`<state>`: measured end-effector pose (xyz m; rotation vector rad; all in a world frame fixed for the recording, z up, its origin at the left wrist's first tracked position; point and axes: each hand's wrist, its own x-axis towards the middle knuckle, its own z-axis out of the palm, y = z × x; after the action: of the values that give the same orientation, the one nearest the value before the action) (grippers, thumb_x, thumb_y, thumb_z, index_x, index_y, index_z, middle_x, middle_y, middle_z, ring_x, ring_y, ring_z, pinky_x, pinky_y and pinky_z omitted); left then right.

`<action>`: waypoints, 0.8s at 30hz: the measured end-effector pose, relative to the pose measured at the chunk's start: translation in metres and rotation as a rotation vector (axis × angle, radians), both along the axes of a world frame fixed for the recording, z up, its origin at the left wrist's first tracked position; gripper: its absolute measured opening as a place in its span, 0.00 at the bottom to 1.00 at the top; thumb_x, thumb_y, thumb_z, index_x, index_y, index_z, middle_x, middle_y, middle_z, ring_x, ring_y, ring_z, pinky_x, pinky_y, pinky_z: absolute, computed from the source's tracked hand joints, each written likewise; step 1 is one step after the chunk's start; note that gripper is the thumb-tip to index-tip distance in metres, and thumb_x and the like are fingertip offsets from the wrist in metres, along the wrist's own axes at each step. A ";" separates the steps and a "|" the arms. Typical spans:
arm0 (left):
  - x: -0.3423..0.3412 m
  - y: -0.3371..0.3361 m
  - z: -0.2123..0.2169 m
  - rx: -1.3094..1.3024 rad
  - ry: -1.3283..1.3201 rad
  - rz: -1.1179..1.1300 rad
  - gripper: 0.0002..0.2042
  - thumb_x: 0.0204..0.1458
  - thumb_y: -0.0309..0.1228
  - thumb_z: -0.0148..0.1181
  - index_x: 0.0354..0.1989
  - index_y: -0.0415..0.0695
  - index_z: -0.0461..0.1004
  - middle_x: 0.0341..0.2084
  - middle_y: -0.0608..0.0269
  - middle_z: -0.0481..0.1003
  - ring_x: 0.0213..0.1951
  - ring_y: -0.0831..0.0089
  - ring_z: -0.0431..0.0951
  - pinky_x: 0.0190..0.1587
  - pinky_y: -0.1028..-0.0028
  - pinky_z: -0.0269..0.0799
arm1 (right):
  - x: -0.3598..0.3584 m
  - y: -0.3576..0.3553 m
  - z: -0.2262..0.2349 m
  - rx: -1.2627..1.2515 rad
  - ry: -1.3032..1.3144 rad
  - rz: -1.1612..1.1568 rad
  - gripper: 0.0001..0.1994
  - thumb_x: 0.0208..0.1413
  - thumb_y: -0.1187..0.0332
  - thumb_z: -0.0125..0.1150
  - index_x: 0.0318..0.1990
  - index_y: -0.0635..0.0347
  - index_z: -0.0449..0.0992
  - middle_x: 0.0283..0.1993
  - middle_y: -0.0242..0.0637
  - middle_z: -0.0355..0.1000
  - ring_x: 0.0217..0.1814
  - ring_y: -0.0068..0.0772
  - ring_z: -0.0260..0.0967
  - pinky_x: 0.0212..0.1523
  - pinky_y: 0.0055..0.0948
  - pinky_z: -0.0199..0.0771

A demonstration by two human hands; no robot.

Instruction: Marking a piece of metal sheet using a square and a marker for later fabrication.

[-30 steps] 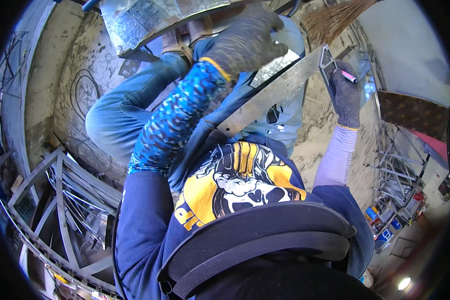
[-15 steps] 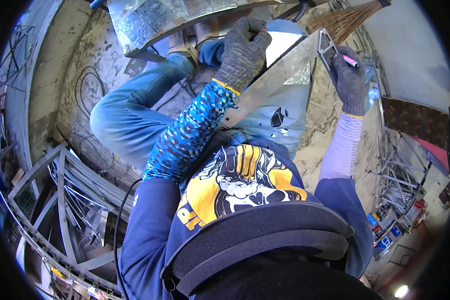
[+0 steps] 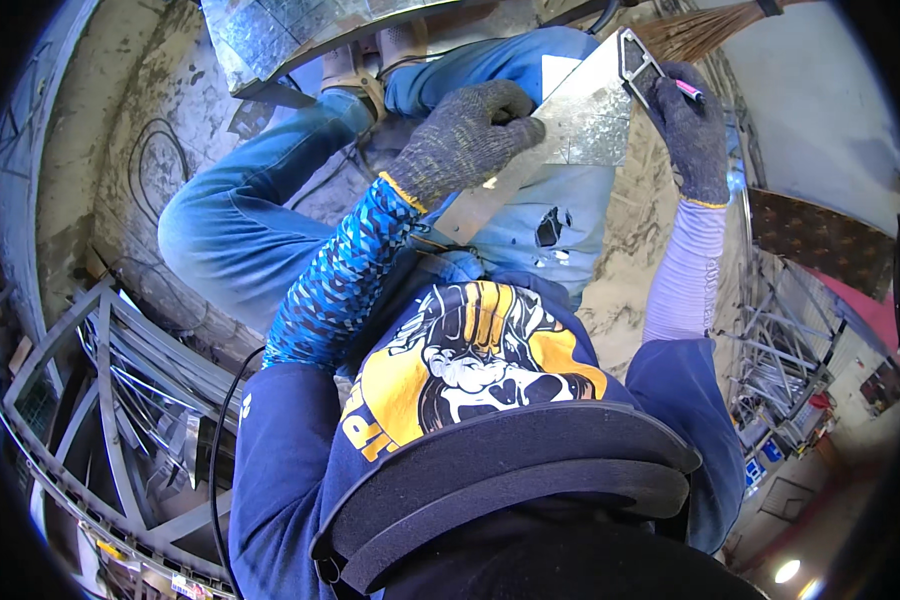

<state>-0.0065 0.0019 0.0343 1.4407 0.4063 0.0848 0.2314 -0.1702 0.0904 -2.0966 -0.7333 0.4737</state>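
A flat metal try square (image 3: 515, 185) lies slantwise over a shiny piece of sheet metal (image 3: 595, 130) on my thigh. My right hand (image 3: 692, 130), in a dark grey knit glove, is closed round the square's open-framed handle at its far end. A pink and white marker (image 3: 688, 90) also sits in that hand's fingers. My left hand (image 3: 465, 140), gloved alike, is by the blade's left edge with fingers curled and thumb tip at the edge. Whatever its fingertips hold is hidden.
A metal-topped bench (image 3: 300, 40) stands ahead on the left. A straw broom (image 3: 710, 35) lies at the far right. Metal frames and rods (image 3: 120, 400) are stacked at left, with more metal frames (image 3: 785, 345) at right. A cable (image 3: 150, 170) loops on the stained floor.
My left hand has drawn back toward me and to the left, off the sheet's far corner. The square and right hand have shifted slightly up and left, uncovering more of the sheet's near side.
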 end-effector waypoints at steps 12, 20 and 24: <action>0.004 -0.016 -0.003 0.298 -0.069 0.144 0.14 0.54 0.38 0.62 0.35 0.36 0.77 0.31 0.44 0.77 0.33 0.50 0.79 0.37 0.59 0.72 | 0.007 0.011 0.022 -0.180 -0.138 0.115 0.12 0.61 0.67 0.58 0.49 0.64 0.75 0.41 0.41 0.77 0.42 0.29 0.78 0.42 0.28 0.79; 0.004 -0.017 -0.002 0.297 -0.047 0.088 0.14 0.57 0.38 0.61 0.36 0.36 0.75 0.29 0.50 0.73 0.31 0.60 0.74 0.37 0.63 0.69 | 0.005 0.006 0.015 -0.110 -0.096 0.060 0.12 0.61 0.68 0.59 0.49 0.64 0.75 0.42 0.41 0.77 0.42 0.28 0.78 0.43 0.27 0.79; 0.004 -0.017 -0.004 0.316 -0.035 0.088 0.14 0.57 0.38 0.60 0.37 0.36 0.76 0.30 0.50 0.73 0.32 0.58 0.75 0.38 0.62 0.70 | 0.007 0.005 0.013 -0.155 -0.190 0.070 0.12 0.60 0.68 0.59 0.48 0.64 0.76 0.42 0.41 0.78 0.42 0.28 0.77 0.43 0.26 0.79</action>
<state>-0.0024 -0.0155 0.0299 1.7295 0.4416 0.2538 0.2382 -0.1652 0.1030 -2.2890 -0.9065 0.3830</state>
